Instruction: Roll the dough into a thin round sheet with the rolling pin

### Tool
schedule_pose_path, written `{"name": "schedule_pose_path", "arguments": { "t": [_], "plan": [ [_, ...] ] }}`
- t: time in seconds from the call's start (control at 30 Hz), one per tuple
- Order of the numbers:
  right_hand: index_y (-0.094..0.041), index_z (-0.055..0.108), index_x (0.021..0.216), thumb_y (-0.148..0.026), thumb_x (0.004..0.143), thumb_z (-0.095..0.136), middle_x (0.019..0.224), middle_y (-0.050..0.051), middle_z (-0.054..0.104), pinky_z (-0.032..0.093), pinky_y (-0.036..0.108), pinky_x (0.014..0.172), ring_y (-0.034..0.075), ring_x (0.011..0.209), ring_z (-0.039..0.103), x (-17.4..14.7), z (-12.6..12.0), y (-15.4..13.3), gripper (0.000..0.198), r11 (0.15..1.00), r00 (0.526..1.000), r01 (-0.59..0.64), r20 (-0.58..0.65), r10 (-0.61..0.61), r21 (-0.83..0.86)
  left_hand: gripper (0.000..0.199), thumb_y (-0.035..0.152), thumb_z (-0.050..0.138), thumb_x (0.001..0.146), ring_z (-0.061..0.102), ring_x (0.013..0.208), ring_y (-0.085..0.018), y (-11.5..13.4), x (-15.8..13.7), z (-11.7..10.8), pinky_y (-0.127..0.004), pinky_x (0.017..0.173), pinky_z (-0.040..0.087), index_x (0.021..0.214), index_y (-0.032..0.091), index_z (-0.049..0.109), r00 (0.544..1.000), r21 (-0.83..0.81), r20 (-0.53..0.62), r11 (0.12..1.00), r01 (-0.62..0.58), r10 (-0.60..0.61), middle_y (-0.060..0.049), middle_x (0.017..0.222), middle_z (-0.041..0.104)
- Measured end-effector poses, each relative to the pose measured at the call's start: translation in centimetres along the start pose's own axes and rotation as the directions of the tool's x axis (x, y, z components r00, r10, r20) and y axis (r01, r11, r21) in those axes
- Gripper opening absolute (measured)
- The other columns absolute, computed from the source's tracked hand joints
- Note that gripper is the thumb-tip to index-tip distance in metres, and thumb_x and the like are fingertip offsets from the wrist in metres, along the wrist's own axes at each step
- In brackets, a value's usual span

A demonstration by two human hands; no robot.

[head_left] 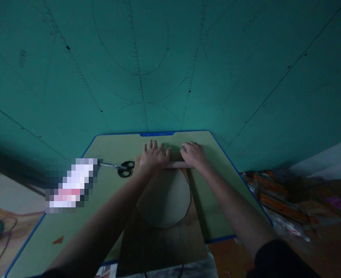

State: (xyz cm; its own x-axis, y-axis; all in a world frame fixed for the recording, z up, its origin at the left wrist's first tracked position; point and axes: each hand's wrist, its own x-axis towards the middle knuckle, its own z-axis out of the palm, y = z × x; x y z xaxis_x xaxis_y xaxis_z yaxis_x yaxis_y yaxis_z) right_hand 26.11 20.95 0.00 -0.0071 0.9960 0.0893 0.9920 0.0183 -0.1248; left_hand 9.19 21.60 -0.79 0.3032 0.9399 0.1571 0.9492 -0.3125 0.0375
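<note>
A wooden rolling pin (176,165) lies across the far part of a flat, round sheet of dough (166,200). The dough rests on a brown wooden board (164,247). My left hand (154,156) presses on the pin's left part with its palm, fingers spread and stretched forward beyond it. At the pin's right end, my right hand (194,153) is closed over it with bent fingers. The palms and wrists hide both ends of the pin.
Black-handled scissors (125,168) lie left of the board on a pale, blue-edged table (217,216). Further left is a pixelated item (74,181); a small brown scrap (58,240) lies nearer me. A green wall (170,77) rises behind. Packages (286,200) lie on the right.
</note>
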Motion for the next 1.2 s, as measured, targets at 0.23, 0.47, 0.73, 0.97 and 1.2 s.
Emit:
{"name": "schedule_pose_path", "arguments": {
  "t": [0.23,0.47,0.73,0.97,1.2],
  "plan": [
    [-0.021,0.069,0.118,-0.027,0.096,0.041,0.121,0.011,0.069,0.038,0.038,0.097,0.026,0.112,0.059,-4.7,0.3,0.1,0.035,0.997,0.996,0.073,-0.053,-0.074,-0.027,0.056,0.047,0.034,0.102,0.034,0.147,-0.038,1.6,-6.6,-0.6,-0.054,0.118,0.028,0.138,0.010,0.056,0.994,0.003,-0.088,0.998,-0.069,0.069,-0.022,0.151,0.049],
    [-0.022,0.058,0.138,-0.029,0.098,0.038,0.133,0.012,0.064,0.028,0.048,0.109,0.029,0.121,0.053,-7.2,0.9,0.0,0.046,0.998,0.996,0.024,-0.085,-0.029,-0.058,0.063,0.054,0.042,0.098,0.038,0.145,-0.037,2.4,-13.8,-0.3,-0.055,0.118,0.031,0.148,0.014,0.045,0.963,-0.017,-0.092,0.967,-0.255,0.253,-0.019,0.155,0.045],
    [-0.022,0.058,0.135,-0.027,0.096,0.039,0.138,0.009,0.061,0.018,0.048,0.117,0.025,0.129,0.050,0.6,1.6,-2.6,0.043,0.995,0.993,0.099,-0.064,-0.097,0.024,0.067,0.057,0.037,0.100,0.039,0.144,-0.039,-0.5,-8.3,-0.5,-0.053,0.117,0.033,0.146,0.009,0.046,0.990,0.021,-0.052,0.991,-0.130,0.131,-0.022,0.150,0.049],
    [-0.021,0.064,0.124,-0.024,0.097,0.037,0.129,0.010,0.066,0.023,0.046,0.115,0.023,0.122,0.055,5.7,2.0,-5.2,0.038,0.987,0.988,0.149,-0.041,-0.147,0.066,0.062,0.054,0.037,0.101,0.043,0.142,-0.040,-2.9,-6.3,-0.5,-0.051,0.114,0.037,0.139,0.007,0.053,0.997,0.023,-0.074,1.000,-0.019,0.021,-0.026,0.145,0.053],
    [-0.020,0.063,0.127,-0.023,0.093,0.042,0.134,0.010,0.063,0.020,0.048,0.117,0.025,0.128,0.050,0.7,1.9,-2.4,0.040,0.995,0.994,0.094,-0.069,-0.090,0.046,0.057,0.042,0.048,0.098,0.046,0.140,-0.035,1.7,-10.8,-0.1,-0.047,0.111,0.042,0.148,0.015,0.044,0.985,-0.030,-0.076,0.987,-0.159,0.156,-0.018,0.150,0.051]
  ]
}}
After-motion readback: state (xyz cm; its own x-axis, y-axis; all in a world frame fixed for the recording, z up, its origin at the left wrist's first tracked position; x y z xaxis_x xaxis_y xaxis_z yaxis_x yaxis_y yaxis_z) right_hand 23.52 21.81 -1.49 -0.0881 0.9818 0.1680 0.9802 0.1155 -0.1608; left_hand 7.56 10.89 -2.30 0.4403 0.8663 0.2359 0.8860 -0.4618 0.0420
